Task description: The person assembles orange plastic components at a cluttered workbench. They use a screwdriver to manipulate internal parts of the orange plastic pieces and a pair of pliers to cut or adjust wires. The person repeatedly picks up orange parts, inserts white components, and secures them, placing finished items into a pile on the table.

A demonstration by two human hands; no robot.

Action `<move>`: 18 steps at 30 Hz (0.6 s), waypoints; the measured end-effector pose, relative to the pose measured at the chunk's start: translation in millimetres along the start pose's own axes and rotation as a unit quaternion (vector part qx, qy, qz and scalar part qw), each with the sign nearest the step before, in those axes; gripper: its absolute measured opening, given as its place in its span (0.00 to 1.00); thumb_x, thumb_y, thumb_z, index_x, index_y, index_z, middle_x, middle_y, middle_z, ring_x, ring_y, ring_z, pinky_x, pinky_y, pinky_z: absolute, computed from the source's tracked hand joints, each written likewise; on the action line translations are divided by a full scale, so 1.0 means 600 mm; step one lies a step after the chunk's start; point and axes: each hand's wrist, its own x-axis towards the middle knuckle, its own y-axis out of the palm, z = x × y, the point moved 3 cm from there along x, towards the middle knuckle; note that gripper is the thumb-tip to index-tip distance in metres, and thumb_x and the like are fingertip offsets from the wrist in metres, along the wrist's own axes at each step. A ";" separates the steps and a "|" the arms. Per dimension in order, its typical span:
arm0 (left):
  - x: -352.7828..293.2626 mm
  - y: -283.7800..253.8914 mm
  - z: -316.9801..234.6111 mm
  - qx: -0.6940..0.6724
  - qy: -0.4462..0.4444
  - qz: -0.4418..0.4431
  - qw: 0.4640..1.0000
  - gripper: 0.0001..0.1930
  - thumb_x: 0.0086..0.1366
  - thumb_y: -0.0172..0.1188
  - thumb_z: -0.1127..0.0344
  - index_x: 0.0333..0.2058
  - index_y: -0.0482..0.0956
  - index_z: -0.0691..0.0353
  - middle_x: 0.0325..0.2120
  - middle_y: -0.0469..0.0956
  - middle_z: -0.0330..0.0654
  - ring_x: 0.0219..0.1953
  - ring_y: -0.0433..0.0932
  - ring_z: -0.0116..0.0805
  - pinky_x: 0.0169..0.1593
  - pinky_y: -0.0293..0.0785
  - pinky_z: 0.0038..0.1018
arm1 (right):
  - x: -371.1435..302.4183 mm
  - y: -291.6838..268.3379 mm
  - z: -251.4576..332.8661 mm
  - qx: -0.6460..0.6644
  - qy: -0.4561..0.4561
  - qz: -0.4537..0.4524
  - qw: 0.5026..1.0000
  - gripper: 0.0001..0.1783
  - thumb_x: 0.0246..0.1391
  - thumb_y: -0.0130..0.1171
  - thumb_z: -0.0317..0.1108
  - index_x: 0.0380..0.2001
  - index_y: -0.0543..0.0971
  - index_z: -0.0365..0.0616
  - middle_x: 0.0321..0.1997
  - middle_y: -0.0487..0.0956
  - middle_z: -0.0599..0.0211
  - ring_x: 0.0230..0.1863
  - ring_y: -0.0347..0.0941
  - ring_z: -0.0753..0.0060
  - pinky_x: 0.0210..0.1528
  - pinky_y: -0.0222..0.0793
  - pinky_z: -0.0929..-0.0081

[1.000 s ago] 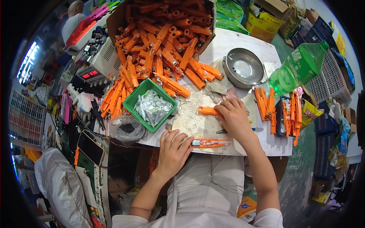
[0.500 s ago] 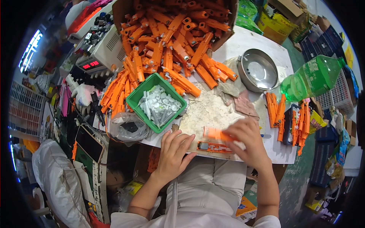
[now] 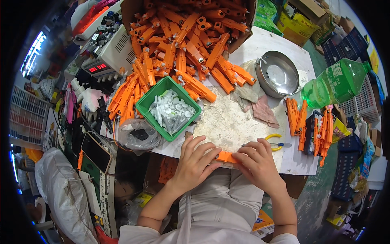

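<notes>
At the near edge of the table, an orange plastic casing (image 3: 226,157) lies between my two hands. My left hand (image 3: 196,162) has its fingers closed on the left end of the casing. On the other end, the fingers and thumb of my right hand (image 3: 255,163) are closed too. Fingers cover both ends, and the inside of the casing is hidden. Just beyond my right hand lie a screwdriver (image 3: 280,144) and a tool with yellow handles (image 3: 277,137), both partly covered by that hand.
A large heap of orange casings (image 3: 178,44) spills from a cardboard box at the back. In front stands a green bin (image 3: 142,106) of small white and grey plastic parts. A metal bowl (image 3: 280,75), rags (image 3: 263,110) and a green bottle (image 3: 337,83) are to the right. A phone (image 3: 96,152) lies left.
My right hand has brought the orange cover piece down over the lower orange piece that lay at the table edge. My left hand has moved right onto it. The yellow handles have come into view.
</notes>
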 end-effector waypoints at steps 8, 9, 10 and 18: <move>0.013 0.025 0.000 0.004 0.022 -0.012 1.000 0.15 0.52 0.66 0.63 0.40 0.81 0.53 0.37 0.75 0.32 0.50 0.69 0.39 0.60 0.56 0.47 | -0.008 0.015 -0.021 0.075 0.012 -0.009 0.997 0.17 0.42 0.66 0.32 0.39 0.78 0.47 0.40 0.76 0.69 0.48 0.68 0.64 0.57 0.58 0.59; 0.013 0.026 0.000 -0.001 0.022 -0.021 1.000 0.14 0.51 0.66 0.63 0.39 0.81 0.53 0.35 0.75 0.32 0.49 0.69 0.38 0.60 0.56 0.47 | -0.009 0.013 -0.023 0.086 0.017 -0.007 0.996 0.17 0.42 0.67 0.33 0.38 0.78 0.47 0.38 0.75 0.69 0.47 0.68 0.64 0.56 0.58 0.60; 0.011 0.028 0.001 0.000 0.024 -0.023 0.999 0.14 0.50 0.67 0.63 0.39 0.82 0.53 0.34 0.75 0.31 0.49 0.70 0.38 0.60 0.56 0.47 | -0.007 0.013 -0.026 0.098 0.020 -0.005 0.995 0.16 0.42 0.67 0.33 0.37 0.78 0.47 0.37 0.75 0.69 0.47 0.68 0.63 0.56 0.58 0.60; 0.008 0.034 0.002 0.035 0.047 -0.029 0.998 0.15 0.48 0.68 0.63 0.38 0.83 0.52 0.33 0.76 0.31 0.46 0.71 0.35 0.60 0.57 0.48 | 0.032 -0.029 -0.070 -0.077 0.045 0.240 0.967 0.13 0.41 0.67 0.45 0.23 0.80 0.48 0.27 0.76 0.69 0.40 0.68 0.65 0.49 0.57 0.65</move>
